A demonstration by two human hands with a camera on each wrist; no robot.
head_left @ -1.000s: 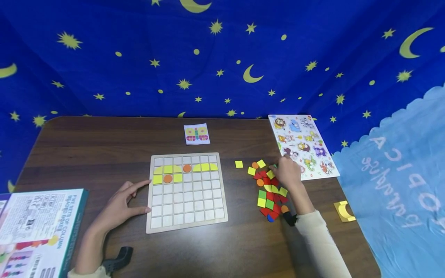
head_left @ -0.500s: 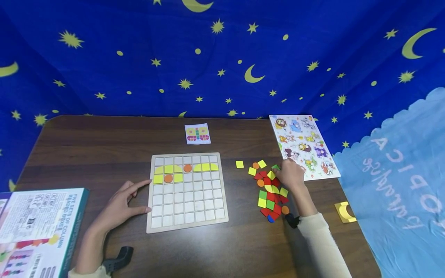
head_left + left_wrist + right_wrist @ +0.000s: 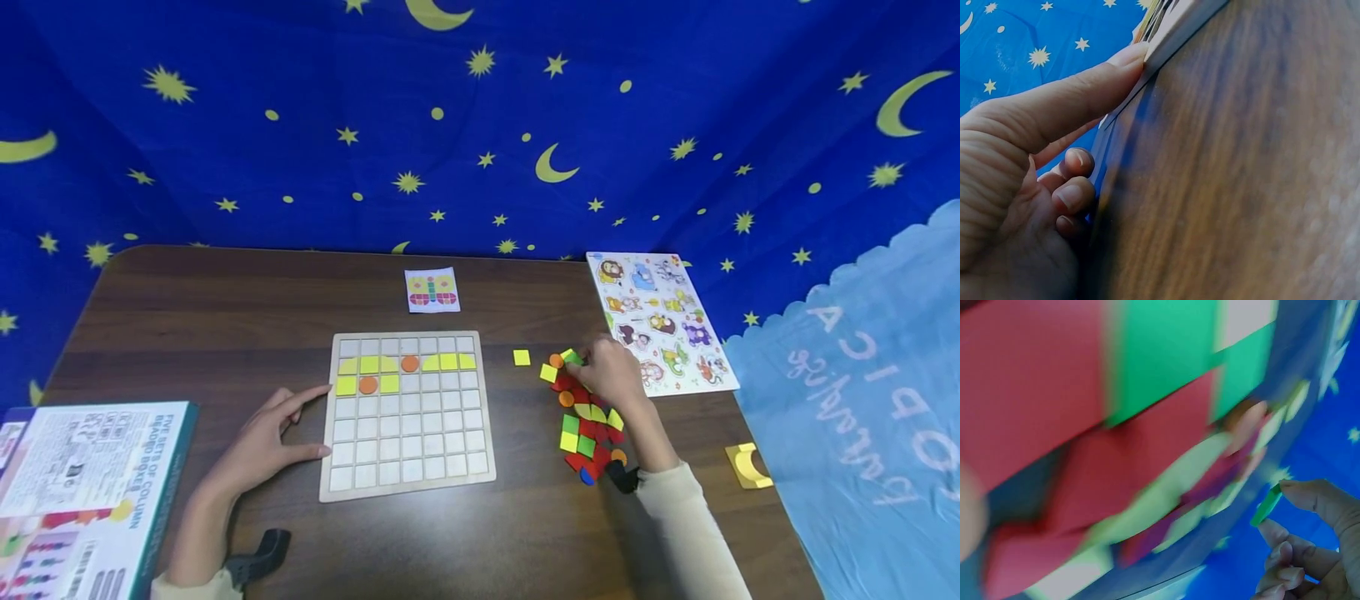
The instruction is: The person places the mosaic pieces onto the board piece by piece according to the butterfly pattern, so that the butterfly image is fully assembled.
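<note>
My left hand [image 3: 266, 437] touches the left edge of a wooden grid board [image 3: 412, 425] with thumb and index finger extended; in the left wrist view the thumb [image 3: 1085, 100] lies against the board's side. Several yellow pieces [image 3: 369, 364] and two orange discs [image 3: 368, 385] sit in the board's upper cells. Over a loose pile of coloured tiles [image 3: 592, 431] at the right, my right hand [image 3: 615, 375] pinches a small green tile [image 3: 1266, 505] between thumb and finger, seen in the right wrist view. That view is blurred.
A butterfly pattern card [image 3: 432, 290] lies behind the board. An animal puzzle board [image 3: 663, 321] stands at the back right, close to my right hand. A boxed set [image 3: 90, 492] occupies the left side. A yellow piece with a curved cutout [image 3: 747, 465] lies far right.
My right hand has picked up the green tile from beside the pile and shifted slightly left over the upper pieces. My left hand stays at the board's edge. The head view has tilted slightly.
</note>
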